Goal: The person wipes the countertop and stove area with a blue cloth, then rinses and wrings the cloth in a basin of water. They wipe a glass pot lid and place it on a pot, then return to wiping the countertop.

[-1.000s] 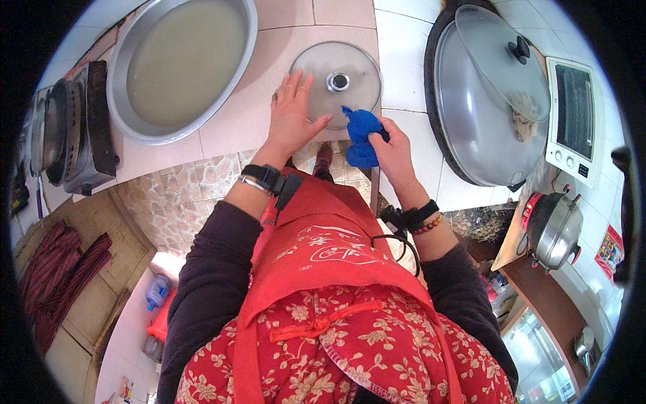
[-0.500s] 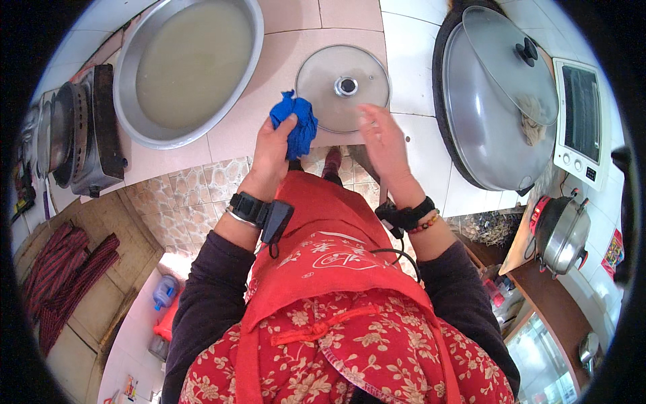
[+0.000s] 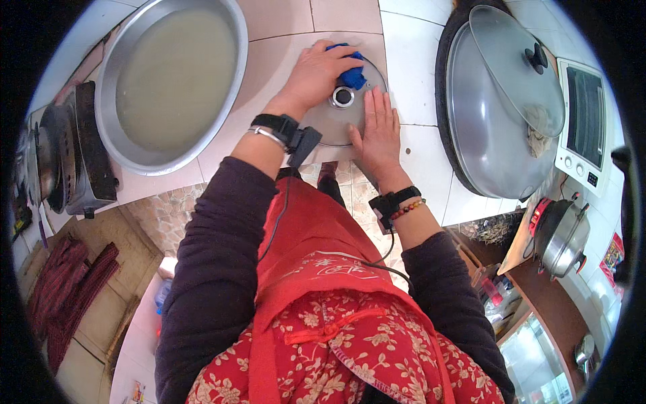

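A round glass pot lid (image 3: 324, 128) with a metal rim and a dark-topped silver knob lies on the pink tiled counter. My left hand (image 3: 317, 73) is closed on a blue cloth (image 3: 352, 77), which it presses against the far part of the lid, just beyond the knob. Flat against the lid's right edge rests my right hand (image 3: 380, 131), fingers stretched out and thumb spread toward the knob. Parts of the cloth and the lid's left side are hidden under my left hand.
On the left stands a wide metal basin (image 3: 182, 81) of cloudy water, beside a gas stove (image 3: 94, 148). A big wok lid (image 3: 484, 121) sits at the right, with a glass lid (image 3: 508, 60) and a beige cloth (image 3: 537, 131) on it. Farther right is a white oven (image 3: 585, 121).
My left hand has carried the blue cloth forward and right, onto the lid. My right hand has come down onto the lid's right edge. The view has shifted slightly.
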{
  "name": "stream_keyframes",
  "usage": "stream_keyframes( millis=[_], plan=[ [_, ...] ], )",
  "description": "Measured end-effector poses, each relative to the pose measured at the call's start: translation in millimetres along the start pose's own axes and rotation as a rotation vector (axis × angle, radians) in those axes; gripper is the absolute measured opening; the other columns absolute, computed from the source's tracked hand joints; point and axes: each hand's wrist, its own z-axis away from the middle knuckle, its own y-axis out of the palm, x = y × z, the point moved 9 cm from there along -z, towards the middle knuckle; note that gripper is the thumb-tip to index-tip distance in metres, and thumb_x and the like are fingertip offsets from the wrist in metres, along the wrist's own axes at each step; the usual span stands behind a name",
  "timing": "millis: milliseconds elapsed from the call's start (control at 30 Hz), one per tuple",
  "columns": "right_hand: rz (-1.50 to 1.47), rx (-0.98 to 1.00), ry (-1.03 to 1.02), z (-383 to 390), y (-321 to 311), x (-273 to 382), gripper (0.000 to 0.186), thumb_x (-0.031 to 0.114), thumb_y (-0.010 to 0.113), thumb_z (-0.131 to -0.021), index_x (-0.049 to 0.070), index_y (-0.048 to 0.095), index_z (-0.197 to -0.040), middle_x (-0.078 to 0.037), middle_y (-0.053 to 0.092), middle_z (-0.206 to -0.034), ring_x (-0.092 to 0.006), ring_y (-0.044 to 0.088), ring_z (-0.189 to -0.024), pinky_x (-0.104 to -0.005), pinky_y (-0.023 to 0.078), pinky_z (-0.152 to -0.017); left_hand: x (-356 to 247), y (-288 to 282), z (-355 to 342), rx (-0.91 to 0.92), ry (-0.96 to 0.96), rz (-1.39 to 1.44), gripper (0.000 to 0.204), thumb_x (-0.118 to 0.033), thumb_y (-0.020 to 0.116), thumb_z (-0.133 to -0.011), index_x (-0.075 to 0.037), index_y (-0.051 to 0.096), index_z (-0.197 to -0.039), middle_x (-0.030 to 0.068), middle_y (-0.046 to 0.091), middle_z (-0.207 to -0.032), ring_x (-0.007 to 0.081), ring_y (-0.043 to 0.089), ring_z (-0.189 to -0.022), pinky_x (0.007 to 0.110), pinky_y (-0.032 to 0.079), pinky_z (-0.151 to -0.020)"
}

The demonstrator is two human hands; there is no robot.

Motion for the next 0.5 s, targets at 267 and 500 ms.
stream_keyframes(
  millis=[267, 500],
  plan=[
    [0.011, 0.102, 0.014, 0.3, 3.7, 2.5, 0.082, 0.04, 0.057, -0.094, 0.011, 0.016, -0.159, -0.007, 0.013, -0.166, -0.0266, 0.01, -0.153, -0.0488, 0.009, -0.123, 7.8, -35.5, 95.1, -0.007, -0.151, -0.075, 0.066, 0.006, 0.058, -0.075, -0.02, 0.059, -0.135, 0.0034, 0.055, -0.142, 0.0352, 0.052, -0.12, 0.045, 0.043, -0.104],
    [0.028, 0.106, -0.017, 0.1, 5.5, 4.1, 0.081, 0.04, 0.056, -0.095, 0.011, 0.015, -0.159, -0.008, 0.011, -0.166, -0.0275, 0.008, -0.153, -0.0496, 0.009, -0.123, -47.2, -19.2, 171.1, 0.124, -0.18, -0.139, 0.06, -0.002, 0.059, -0.078, -0.017, 0.058, -0.136, 0.0038, 0.05, -0.145, 0.0362, 0.053, -0.116, 0.044, 0.047, -0.099]
  ],
)
